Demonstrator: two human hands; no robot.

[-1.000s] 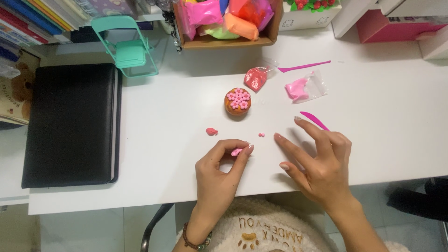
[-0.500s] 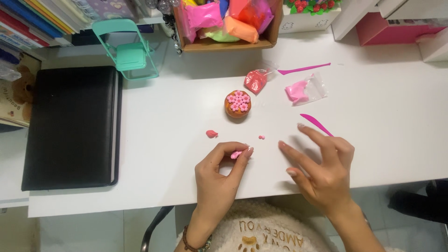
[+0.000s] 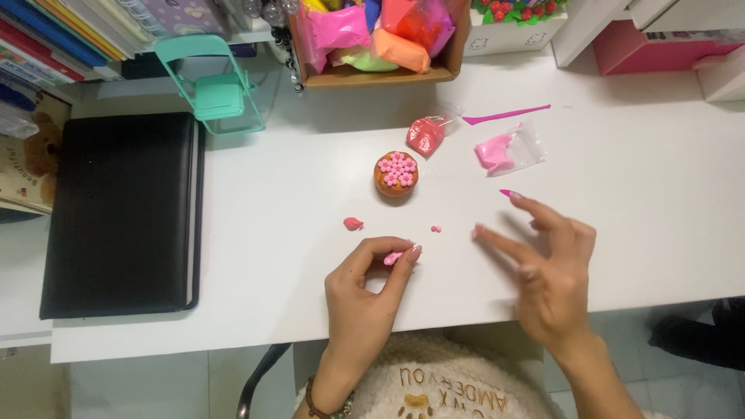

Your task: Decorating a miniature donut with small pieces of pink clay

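A small lump of pink clay (image 3: 393,257) sits pinched between the thumb and fingertips of the left hand (image 3: 365,291), held just above the white desk (image 3: 295,233) near its front edge — gripped lightly at the tips, probably so the soft piece doesn't get squashed. The right hand (image 3: 551,279) hovers nearby with its fingers spread apart and holding nothing, index finger pointing toward the clay; it's a bit blurred.

Just beyond the pinched lump, two more pink bits lie loose on the desk: a tiny one (image 3: 436,229) and a larger one (image 3: 353,223) off to the left. Farther back sits a little brown clay cake (image 3: 396,173) topped with pink flowers. Behind that are a red clay packet (image 3: 426,136), a clear bag with pink clay (image 3: 504,151), and a thin pink modelling tool (image 3: 504,116), all within easy reach.

At the back a wooden box (image 3: 380,74) holds more coloured clay packets. To the left — a mint-green mini folding chair (image 3: 217,89) and a black folder (image 3: 120,213).
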